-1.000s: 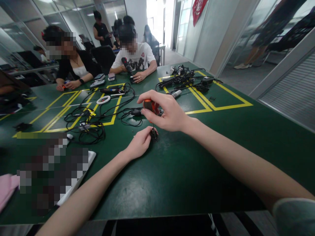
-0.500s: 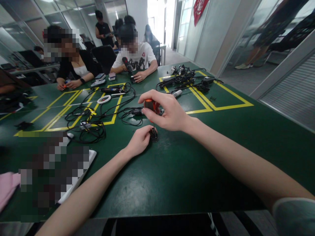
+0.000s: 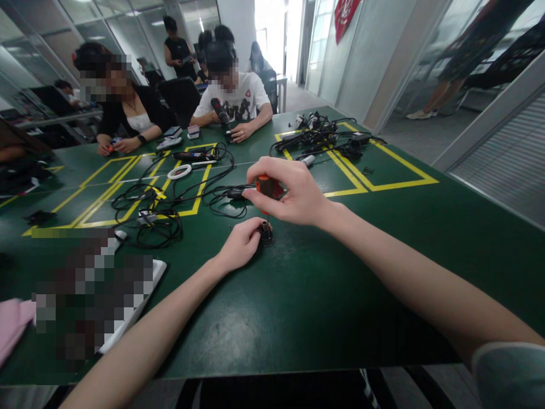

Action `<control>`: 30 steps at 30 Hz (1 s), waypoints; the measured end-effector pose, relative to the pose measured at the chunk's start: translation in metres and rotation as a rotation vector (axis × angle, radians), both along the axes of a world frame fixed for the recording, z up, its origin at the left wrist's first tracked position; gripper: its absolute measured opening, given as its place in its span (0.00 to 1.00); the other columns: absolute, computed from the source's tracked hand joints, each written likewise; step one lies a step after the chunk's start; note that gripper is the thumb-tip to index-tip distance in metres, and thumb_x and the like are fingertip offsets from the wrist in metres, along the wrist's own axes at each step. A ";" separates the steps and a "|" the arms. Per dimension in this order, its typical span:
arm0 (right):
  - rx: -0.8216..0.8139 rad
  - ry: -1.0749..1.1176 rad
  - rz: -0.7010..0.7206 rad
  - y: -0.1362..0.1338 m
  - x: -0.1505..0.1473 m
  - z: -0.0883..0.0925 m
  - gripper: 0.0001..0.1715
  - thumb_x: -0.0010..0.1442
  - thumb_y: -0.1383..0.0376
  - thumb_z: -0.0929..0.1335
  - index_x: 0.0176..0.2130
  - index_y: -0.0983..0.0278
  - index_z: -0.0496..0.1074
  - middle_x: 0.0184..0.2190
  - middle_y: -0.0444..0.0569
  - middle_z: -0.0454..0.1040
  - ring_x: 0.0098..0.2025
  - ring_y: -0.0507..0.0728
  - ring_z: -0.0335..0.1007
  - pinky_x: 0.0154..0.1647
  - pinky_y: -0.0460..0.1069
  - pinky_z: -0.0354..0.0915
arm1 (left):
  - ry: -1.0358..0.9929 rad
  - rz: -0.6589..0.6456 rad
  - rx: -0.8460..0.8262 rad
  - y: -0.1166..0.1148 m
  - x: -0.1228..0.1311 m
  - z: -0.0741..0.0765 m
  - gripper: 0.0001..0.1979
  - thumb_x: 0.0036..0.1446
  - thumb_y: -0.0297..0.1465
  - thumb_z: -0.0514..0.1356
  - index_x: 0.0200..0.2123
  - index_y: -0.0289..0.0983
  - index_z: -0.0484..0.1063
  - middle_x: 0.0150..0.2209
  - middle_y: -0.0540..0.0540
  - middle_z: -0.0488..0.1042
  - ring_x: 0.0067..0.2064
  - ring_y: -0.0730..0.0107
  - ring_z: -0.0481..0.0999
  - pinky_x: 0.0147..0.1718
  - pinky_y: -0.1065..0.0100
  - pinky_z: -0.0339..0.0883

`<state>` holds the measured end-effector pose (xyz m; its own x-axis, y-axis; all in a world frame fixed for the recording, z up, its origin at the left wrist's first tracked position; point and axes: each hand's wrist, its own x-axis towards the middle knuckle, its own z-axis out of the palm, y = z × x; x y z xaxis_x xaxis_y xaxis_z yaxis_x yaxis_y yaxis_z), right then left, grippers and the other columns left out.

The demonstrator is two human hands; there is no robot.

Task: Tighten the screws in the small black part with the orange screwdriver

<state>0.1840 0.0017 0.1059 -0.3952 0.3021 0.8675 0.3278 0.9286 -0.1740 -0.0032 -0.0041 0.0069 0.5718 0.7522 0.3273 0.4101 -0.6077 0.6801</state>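
My right hand is closed round the orange and black handle of a small screwdriver, held upright with its thin shaft pointing down. The tip meets a small black round part standing on the green table. My left hand is closed on that part from the left, fingers pinching its side. Both forearms reach in from the lower edge of the view.
Tangled black cables and a white ring lie on yellow-taped squares beyond my hands. More cables and adapters sit at the far right. Two people sit across the table with tools in hand. A white flat item lies left.
My right hand has turned slightly on the screwdriver handle and shifted a little to the right. The left hand stays on the black part.
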 end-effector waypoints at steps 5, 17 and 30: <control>-0.006 0.062 0.045 -0.001 -0.001 0.002 0.08 0.69 0.65 0.65 0.38 0.65 0.71 0.33 0.45 0.73 0.32 0.51 0.66 0.36 0.48 0.63 | -0.002 0.011 0.025 0.002 0.001 -0.003 0.16 0.62 0.21 0.49 0.39 0.36 0.76 0.36 0.46 0.80 0.39 0.64 0.80 0.43 0.65 0.72; -0.003 0.010 0.009 0.000 0.001 0.000 0.08 0.72 0.62 0.67 0.45 0.65 0.73 0.38 0.47 0.77 0.34 0.51 0.69 0.39 0.48 0.67 | -0.022 -0.027 0.005 0.001 -0.002 -0.001 0.16 0.59 0.20 0.49 0.41 0.36 0.75 0.37 0.45 0.81 0.40 0.63 0.80 0.45 0.64 0.73; 0.043 0.071 0.058 0.000 0.001 0.002 0.05 0.69 0.68 0.67 0.45 0.65 0.74 0.36 0.45 0.74 0.32 0.50 0.65 0.34 0.48 0.63 | -0.020 -0.011 0.008 0.002 -0.003 -0.004 0.15 0.60 0.21 0.49 0.39 0.36 0.74 0.36 0.46 0.79 0.39 0.64 0.79 0.43 0.66 0.71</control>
